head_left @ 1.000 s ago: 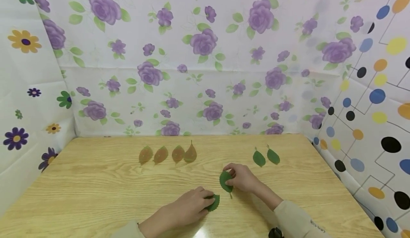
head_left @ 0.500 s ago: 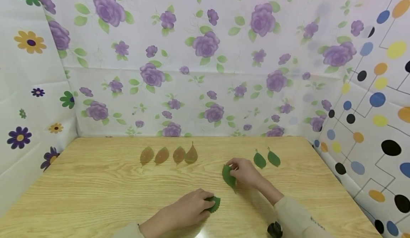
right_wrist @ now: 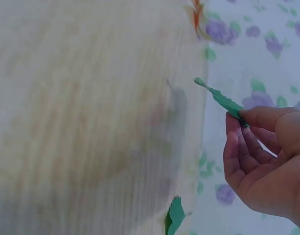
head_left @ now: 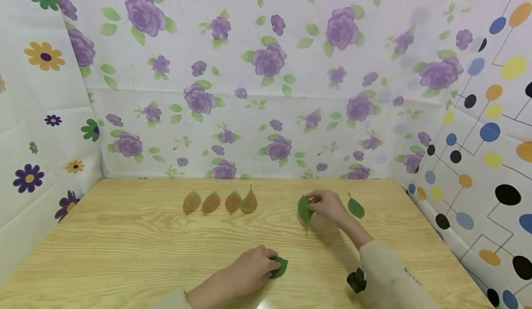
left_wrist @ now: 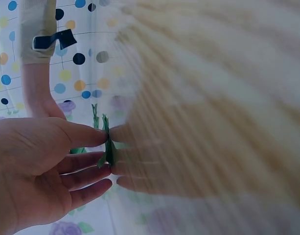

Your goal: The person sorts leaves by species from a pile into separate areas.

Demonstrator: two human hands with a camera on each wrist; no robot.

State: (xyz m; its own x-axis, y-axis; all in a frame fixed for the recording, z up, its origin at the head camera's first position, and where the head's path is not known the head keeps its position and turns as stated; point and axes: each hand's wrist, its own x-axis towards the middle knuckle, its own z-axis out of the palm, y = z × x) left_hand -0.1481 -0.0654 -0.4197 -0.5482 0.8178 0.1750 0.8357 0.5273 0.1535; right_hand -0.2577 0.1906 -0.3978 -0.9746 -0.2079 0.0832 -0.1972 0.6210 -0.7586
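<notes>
My left hand (head_left: 252, 270) is low over the near middle of the table, with a green toothed-edge leaf (head_left: 280, 268) pinched at its fingertips. In the left wrist view the leaf (left_wrist: 109, 147) appears edge-on between thumb and fingers; whether more than one is there I cannot tell. Farther back and to the right, my right hand (head_left: 329, 206) pinches another green leaf (head_left: 304, 209) by its edge, above the tabletop. Its stem (right_wrist: 201, 82) sticks out from the fingers in the right wrist view. A single green leaf (head_left: 356, 208) lies just right of that hand.
Several reddish-brown leaves (head_left: 211, 202) lie in a row at the back left of the wooden table (head_left: 137, 244). A flowered cloth (head_left: 249, 129) hangs behind the table, and a dotted cloth (head_left: 469, 198) borders its right side. A black device (head_left: 356, 280) sits on the right sleeve.
My right hand has carried its leaf away from me and slightly right, covering one of the two leaves at the back right. The left hand has stayed nearly in place with its leaf.
</notes>
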